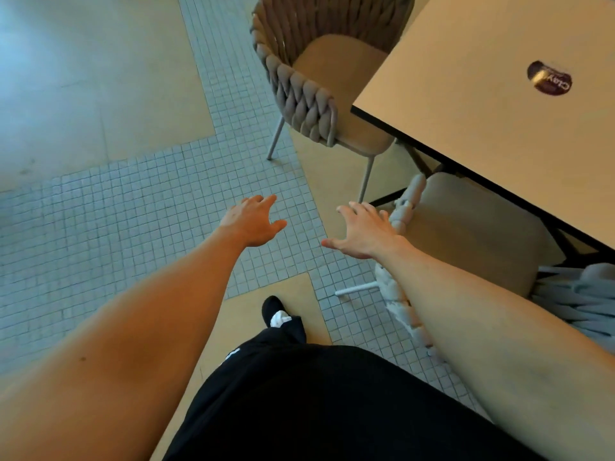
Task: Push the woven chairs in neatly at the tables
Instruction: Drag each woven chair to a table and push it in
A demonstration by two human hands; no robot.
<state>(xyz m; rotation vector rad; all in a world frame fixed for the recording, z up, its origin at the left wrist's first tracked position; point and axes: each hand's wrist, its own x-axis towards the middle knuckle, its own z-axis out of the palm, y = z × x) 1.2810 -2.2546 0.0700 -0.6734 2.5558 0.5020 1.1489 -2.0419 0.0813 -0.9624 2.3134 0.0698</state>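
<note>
Two woven chairs (309,84) (466,227) tucked partly under the table (482,94).

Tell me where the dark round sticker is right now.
In the head view the sticker sits at upper right on the table top, right of the far woven chair.

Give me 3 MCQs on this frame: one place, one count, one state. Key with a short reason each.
1. Where is the round dark sticker?
A. on the tabletop
B. on a chair seat
C. on the floor

2. How many woven chairs are in view?
A. one
B. two
C. four

3. What state are the hands in?
A. both fists closed
B. both open, holding nothing
C. left gripping a chair leg

Key:
1 A, it sits on the table surface.
2 B, the far chair and the near chair.
3 B, left hand and right hand have spread fingers and hold nothing.
</note>
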